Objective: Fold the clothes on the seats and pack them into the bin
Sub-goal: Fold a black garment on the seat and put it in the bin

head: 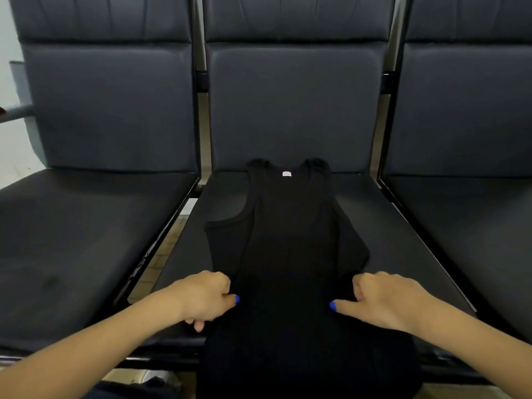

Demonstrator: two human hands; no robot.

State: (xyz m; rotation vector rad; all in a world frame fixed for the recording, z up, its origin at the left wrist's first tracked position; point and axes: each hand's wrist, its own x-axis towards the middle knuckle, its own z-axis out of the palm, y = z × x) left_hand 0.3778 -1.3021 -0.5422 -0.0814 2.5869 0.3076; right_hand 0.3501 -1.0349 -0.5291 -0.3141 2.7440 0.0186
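Black sleeveless top (pixel 288 240): lies flat on the middle seat (pixel 388 226), straps at the far end against the backrest, small pale label (pixel 286 173) at the neckline. Its near hem hangs over the seat's near edge and runs out of the bottom of the frame. Both long sides appear folded in toward the centre; the black cloth on dark upholstery makes the fold edges hard to trace.

Left hand (pixel 205 298): at the top's left edge, near end of the seat. Fingers curled under, thumb with blue nail laid on the cloth, pinching the fabric edge; fingertips (pixel 198 326) show below the palm. Forearm enters from the lower left corner.

Right hand (pixel 385 300): at the top's right edge, mirroring the left. Thumb with blue nail lies on the cloth pointing left; the other fingers are curled, clamped on the fabric edge. How much cloth sits inside the grip cannot be made out. Forearm enters from the lower right.

Left seat (pixel 86 240) and right seat (pixel 475 226): same dark padded type, joined in a row, the right one cut by the frame.

Tiled floor (pixel 161 260): seen in the gap between left and middle seats.
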